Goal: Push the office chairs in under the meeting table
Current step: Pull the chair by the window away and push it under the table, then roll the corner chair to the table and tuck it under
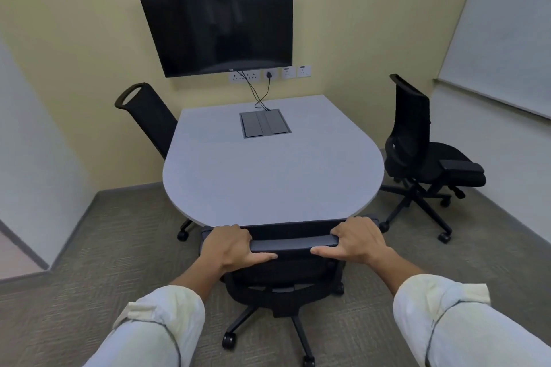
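A grey meeting table [268, 176] with a rounded near end stands in the middle of the small room. A black office chair [286, 283] sits right in front of me, its backrest top touching the table's near edge. My left hand [229, 247] and my right hand [357, 240] both grip the top bar of that backrest. A second black chair [149, 116] is tucked against the table's left side. A third black chair [417, 155] stands apart from the table on the right, turned sideways with its seat pointing away.
A dark wall screen [217, 27] hangs above the table's far end, with cables running from wall sockets [268, 74] to a cable box [264, 124] in the tabletop. A whiteboard [507, 39] covers the right wall. Carpet lies open on both sides of me.
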Demonstrator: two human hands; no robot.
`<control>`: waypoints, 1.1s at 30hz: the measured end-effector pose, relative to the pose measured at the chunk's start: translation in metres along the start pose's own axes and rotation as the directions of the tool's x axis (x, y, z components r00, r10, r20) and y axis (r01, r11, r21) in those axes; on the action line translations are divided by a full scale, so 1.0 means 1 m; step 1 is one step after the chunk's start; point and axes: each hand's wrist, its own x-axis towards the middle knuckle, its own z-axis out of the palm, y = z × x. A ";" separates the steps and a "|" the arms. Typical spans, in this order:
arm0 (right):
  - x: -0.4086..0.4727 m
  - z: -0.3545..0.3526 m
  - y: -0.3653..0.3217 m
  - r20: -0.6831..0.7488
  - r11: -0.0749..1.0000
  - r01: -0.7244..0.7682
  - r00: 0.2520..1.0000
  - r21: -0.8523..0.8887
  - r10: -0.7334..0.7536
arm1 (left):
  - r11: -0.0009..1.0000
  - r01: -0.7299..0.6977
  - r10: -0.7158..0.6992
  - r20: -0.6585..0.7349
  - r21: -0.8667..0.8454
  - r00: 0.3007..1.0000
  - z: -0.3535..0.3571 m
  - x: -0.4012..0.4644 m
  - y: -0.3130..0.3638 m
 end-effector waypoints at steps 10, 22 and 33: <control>-0.028 -0.031 -0.006 0.117 0.963 -0.066 0.992 0.263 0.036 | 0.994 0.075 -0.075 0.003 -0.076 0.997 -0.030 -0.026 0.019; -0.146 -0.115 0.052 0.031 0.954 -0.217 0.976 0.208 0.215 | 1.000 -0.006 0.001 -0.207 -0.024 0.978 -0.113 -0.046 0.118; -0.181 -0.176 0.147 -0.213 0.905 -0.403 0.880 0.134 0.424 | 0.975 -0.223 0.208 -0.375 0.003 0.903 -0.176 0.047 0.215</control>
